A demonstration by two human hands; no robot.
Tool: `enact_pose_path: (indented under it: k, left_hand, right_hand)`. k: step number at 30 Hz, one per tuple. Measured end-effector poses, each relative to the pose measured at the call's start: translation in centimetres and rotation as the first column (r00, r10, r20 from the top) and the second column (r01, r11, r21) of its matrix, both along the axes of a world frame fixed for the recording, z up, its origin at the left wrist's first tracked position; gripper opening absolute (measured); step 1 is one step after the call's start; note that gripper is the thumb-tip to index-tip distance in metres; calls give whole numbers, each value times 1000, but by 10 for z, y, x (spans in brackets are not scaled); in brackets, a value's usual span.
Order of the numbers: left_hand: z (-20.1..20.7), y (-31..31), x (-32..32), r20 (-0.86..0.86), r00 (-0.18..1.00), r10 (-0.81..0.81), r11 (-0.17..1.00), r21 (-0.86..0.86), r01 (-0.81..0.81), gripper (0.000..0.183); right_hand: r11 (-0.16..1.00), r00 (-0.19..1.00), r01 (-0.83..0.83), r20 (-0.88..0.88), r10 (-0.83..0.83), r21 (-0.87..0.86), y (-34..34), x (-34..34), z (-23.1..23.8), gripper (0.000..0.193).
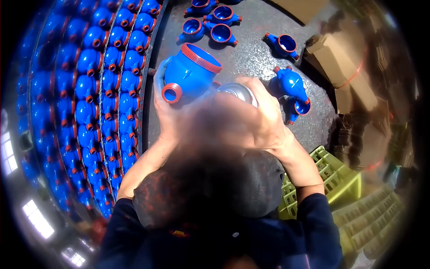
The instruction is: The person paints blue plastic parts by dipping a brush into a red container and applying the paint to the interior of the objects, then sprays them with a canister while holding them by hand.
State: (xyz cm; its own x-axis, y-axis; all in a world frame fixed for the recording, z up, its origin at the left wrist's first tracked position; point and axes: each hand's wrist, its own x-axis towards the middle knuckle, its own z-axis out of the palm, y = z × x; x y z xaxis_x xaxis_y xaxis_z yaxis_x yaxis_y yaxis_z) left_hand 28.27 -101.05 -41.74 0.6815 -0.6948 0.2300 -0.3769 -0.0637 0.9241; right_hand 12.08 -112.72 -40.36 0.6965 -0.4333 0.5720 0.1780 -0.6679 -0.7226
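Note:
My left hand (165,112) grips a blue cast valve body (190,71) with red threaded rims, held up over a dark round table (251,58). Its wide open mouth tilts up to the right and a small red port faces me. My right hand (255,119) is closed around a silver metal can (237,92), whose top sits right beside the blue body. A blurred patch hides the area just below both hands.
Several more blue bodies (215,24) lie on the table behind, and two (293,89) to the right. Rows of many identical blue bodies (103,76) fill the left. Cardboard boxes (345,58) stand at the right, and yellow-green plastic crates (340,179) sit lower right.

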Motion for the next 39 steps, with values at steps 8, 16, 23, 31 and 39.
enact_pose_path:
  k: [8, 16, 23, 31, 39]
  left_hand:
    - [-10, 1, 9, -106, 991, -85, 996, 22, 88, 85]
    - [-23, -6, 8, -250, 962, -105, 994, 12, 111, 71]
    - [-28, -23, -1, -401, 881, -250, 956, 42, 290, 68]
    - [-36, -53, -19, -475, 572, -669, 689, -107, 717, 79]
    - [-44, -109, -12, -427, 396, -813, 426, 27, 904, 101]
  right_hand:
    - [997, 994, -56, 99, 52, 47, -8, -30, -55, 66]
    - [938, 882, 152, -472, 15, 313, 14, -74, -122, 71]
    - [727, 960, 246, -264, -92, 641, -6, -65, -80, 58]
    - [-78, 992, -104, 108, 57, 992, -14, -65, -84, 44]
    - [107, 874, 46, 12, -486, 993, -12, -143, -94, 39]
